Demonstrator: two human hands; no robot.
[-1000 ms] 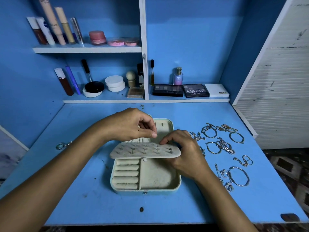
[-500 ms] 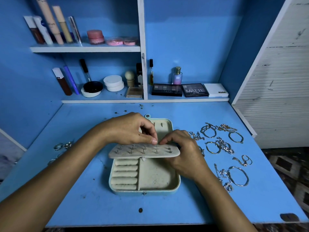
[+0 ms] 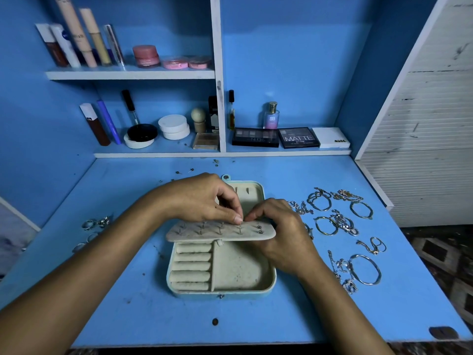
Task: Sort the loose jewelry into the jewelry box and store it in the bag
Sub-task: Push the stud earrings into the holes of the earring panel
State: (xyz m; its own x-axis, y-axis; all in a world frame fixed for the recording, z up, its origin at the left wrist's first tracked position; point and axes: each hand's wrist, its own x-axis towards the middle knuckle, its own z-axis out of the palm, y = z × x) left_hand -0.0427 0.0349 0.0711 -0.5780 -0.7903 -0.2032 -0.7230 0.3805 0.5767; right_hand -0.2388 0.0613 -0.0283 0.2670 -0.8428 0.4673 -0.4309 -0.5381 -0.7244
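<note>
An open pale jewelry box [image 3: 240, 272] lies on the blue table, with ring rolls on its left and a bare compartment on its right. A beige earring panel [image 3: 204, 233] with several studs stuck in it stands across the box. My left hand [image 3: 202, 201] pinches something tiny at the panel's top edge; what it is, I cannot make out. My right hand [image 3: 279, 234] grips the panel's right end, its fingertips meeting the left ones. Silver bangles and chains [image 3: 340, 224] lie spread on the right. A few rings [image 3: 96, 222] lie at the left.
Several small studs [image 3: 184, 172] lie on the table behind the box. Shelves at the back hold cosmetic tubes, jars, palettes [image 3: 256, 137] and a perfume bottle [image 3: 271, 116]. A white slatted door [image 3: 430, 124] stands at the right. No bag is in view.
Both hands stay at the earring panel; my left fingertips have come down and closer to the right ones at its top edge. The camera has tilted slightly.
</note>
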